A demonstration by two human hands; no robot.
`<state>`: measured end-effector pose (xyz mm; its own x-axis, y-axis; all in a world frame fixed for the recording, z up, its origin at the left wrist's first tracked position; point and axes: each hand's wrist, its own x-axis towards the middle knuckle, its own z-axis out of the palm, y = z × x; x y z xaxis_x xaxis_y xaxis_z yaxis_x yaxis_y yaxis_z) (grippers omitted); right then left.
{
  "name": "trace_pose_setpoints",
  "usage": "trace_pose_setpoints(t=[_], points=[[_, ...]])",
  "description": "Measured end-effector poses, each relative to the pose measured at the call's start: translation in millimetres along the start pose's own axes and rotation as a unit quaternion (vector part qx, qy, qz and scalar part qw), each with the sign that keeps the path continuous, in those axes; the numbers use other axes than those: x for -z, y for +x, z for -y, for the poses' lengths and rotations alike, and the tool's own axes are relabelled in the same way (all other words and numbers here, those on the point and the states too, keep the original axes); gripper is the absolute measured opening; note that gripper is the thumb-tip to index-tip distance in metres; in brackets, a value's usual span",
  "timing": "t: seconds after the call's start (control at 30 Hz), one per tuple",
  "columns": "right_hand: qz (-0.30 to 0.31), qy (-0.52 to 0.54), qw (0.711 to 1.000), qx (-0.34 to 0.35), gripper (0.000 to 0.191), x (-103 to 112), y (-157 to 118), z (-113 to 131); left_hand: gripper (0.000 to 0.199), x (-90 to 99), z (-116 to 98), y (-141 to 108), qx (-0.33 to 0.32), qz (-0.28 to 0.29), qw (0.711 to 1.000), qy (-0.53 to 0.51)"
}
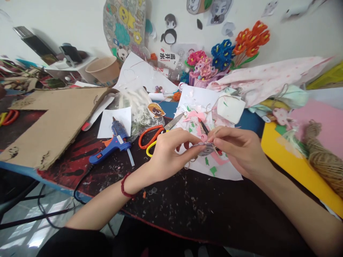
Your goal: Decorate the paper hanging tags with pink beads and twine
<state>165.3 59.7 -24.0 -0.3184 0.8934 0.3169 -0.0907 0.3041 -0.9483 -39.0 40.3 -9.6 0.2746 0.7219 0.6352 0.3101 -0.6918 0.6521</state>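
Note:
My left hand (171, 153) pinches a small greyish flat piece (207, 149), perhaps a paper cutout, between thumb and fingers. At its other edge my right hand (237, 148) is closed, thumb against forefinger; a thin bit of twine seems to show there. The fingers cover much of the piece. Beneath the hands lies white paper (227, 171) strewn with pink and green scraps. A dark pen with a red tip (205, 126) rests on it, partly hidden by my right hand. Scissors with red and yellow handles (151, 137) lie just beyond my left hand.
A blue glue gun (115, 141) lies left on the dark table (171, 210), its cord running off the edge. Cardboard (61, 117) covers the far left. Twine (320, 153) and yellow paper (284, 157) sit right. Pipe-cleaner flowers (222, 53) and a brown pot (103, 69) stand behind.

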Motion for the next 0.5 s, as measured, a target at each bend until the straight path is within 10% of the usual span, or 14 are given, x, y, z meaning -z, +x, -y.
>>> trace_pose_setpoints(t=[0.5], points=[[-0.096, 0.068, 0.993, -0.008, 0.004, -21.5, -11.6, 0.1, 0.009, -2.4, 3.0, -4.1, -0.017, 0.007, 1.0, -0.001]])
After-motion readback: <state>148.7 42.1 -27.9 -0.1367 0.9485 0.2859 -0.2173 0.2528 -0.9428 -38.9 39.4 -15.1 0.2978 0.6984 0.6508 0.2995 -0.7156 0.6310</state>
